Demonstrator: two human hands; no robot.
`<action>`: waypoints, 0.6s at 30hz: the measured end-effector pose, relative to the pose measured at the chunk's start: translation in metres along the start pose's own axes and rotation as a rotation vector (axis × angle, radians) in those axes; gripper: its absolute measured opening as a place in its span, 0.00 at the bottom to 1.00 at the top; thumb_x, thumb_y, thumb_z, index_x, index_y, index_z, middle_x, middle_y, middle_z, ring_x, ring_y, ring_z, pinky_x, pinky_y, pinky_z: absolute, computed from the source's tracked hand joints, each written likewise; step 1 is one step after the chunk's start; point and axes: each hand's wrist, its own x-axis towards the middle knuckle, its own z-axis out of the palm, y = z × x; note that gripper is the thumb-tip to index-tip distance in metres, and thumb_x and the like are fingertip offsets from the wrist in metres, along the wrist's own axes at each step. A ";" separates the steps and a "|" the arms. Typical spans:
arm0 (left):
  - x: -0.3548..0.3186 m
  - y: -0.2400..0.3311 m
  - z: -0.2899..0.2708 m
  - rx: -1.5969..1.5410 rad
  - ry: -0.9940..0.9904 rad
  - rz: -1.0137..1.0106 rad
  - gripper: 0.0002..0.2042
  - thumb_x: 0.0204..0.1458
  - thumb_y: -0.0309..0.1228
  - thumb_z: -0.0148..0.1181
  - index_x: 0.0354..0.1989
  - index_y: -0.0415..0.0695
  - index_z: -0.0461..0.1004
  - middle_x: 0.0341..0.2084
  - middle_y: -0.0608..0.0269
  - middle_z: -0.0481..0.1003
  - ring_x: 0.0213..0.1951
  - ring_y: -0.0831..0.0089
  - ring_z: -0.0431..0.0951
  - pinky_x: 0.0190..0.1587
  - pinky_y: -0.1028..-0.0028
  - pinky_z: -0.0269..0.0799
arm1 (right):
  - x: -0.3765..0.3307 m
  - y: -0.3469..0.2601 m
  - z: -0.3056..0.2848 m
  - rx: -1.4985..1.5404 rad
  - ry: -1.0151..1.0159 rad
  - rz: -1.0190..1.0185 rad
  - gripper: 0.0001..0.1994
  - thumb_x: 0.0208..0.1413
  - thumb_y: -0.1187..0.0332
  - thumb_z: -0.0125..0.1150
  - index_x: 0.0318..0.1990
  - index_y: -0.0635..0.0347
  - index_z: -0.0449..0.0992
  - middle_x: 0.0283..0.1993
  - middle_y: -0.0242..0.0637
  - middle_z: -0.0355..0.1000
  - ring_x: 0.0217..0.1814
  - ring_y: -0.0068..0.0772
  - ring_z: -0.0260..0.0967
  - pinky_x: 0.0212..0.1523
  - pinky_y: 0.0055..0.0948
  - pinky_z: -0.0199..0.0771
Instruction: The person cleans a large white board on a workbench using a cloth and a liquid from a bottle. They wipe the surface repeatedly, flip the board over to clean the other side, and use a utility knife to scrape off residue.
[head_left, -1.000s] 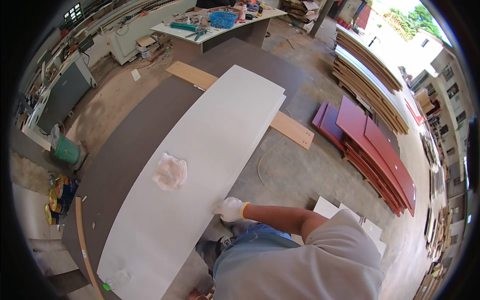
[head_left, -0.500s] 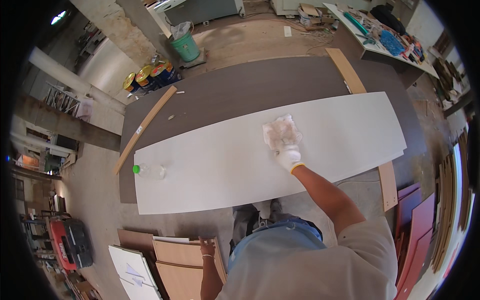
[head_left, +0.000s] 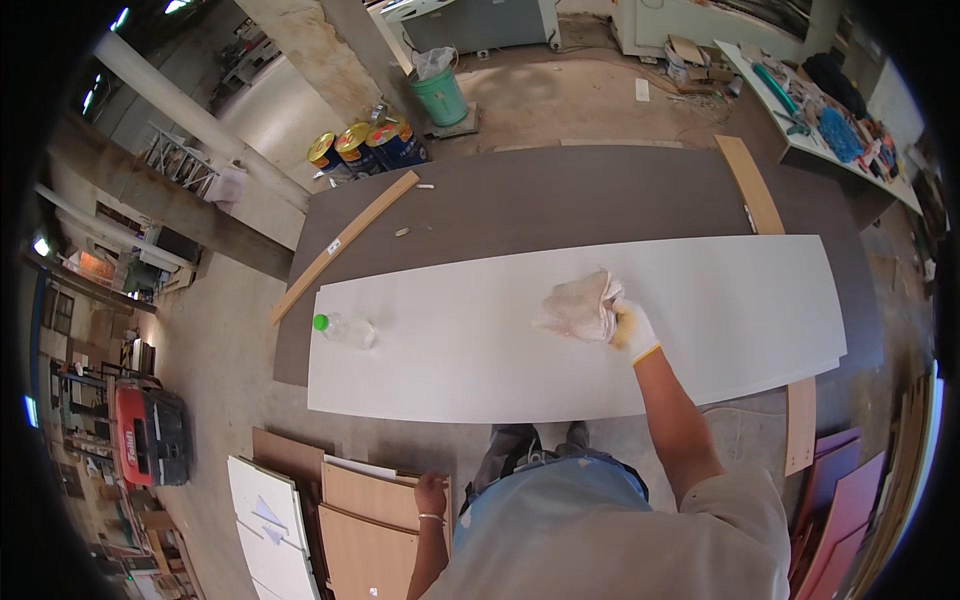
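My right hand (head_left: 634, 331), in a white glove with a yellow cuff, grips a bunched white rag (head_left: 580, 308) with brownish stains. The rag touches a long white panel (head_left: 460, 345), right of its middle. My bare left hand (head_left: 430, 495), a band round its wrist, hangs low at my side with its fingers curled and nothing visible in them. Beneath it are stacked wood-toned boards (head_left: 370, 490). A clear plastic bottle with a green cap (head_left: 345, 330) lies at the panel's left end.
The panel rests over a larger dark board (head_left: 480, 200) with wooden strips (head_left: 345, 245) at its sides. Paint cans (head_left: 355, 150) and a green bucket (head_left: 440, 100) stand behind. A cluttered table (head_left: 800, 125) is far right; reddish boards (head_left: 840, 510) lean near right.
The rag, spread flat before, is now bunched up in my right hand, which has turned to its right side. My left hand's fingers have curled in. The whole view has shifted.
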 end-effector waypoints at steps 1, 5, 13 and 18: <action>0.012 0.025 -0.005 0.038 -0.030 0.073 0.14 0.59 0.24 0.55 0.52 0.33 0.77 0.35 0.50 0.84 0.32 0.65 0.85 0.37 0.68 0.82 | -0.021 0.010 0.026 0.139 -0.122 0.015 0.26 0.60 0.69 0.61 0.66 0.59 0.67 0.63 0.42 0.71 0.66 0.51 0.68 0.65 0.55 0.72; 0.028 0.199 0.026 -0.164 -0.119 0.325 0.15 0.66 0.27 0.53 0.58 0.33 0.74 0.40 0.52 0.83 0.41 0.69 0.84 0.47 0.71 0.79 | -0.091 0.016 0.081 0.459 -0.392 -0.088 0.32 0.59 0.65 0.66 0.71 0.55 0.62 0.69 0.44 0.66 0.72 0.52 0.63 0.70 0.55 0.68; -0.042 0.349 0.046 -0.068 -0.217 0.854 0.17 0.61 0.23 0.59 0.59 0.37 0.74 0.49 0.50 0.81 0.49 0.66 0.82 0.54 0.70 0.76 | -0.133 0.042 0.114 -0.041 -0.280 -0.050 0.39 0.58 0.53 0.69 0.72 0.56 0.59 0.70 0.42 0.65 0.71 0.48 0.65 0.72 0.51 0.65; -0.055 0.373 0.092 0.075 -0.116 1.044 0.29 0.58 0.30 0.67 0.67 0.38 0.65 0.57 0.50 0.76 0.56 0.62 0.78 0.59 0.66 0.72 | -0.159 0.061 0.127 -0.249 -0.399 0.042 0.39 0.61 0.49 0.63 0.73 0.61 0.59 0.69 0.44 0.66 0.70 0.45 0.66 0.71 0.43 0.66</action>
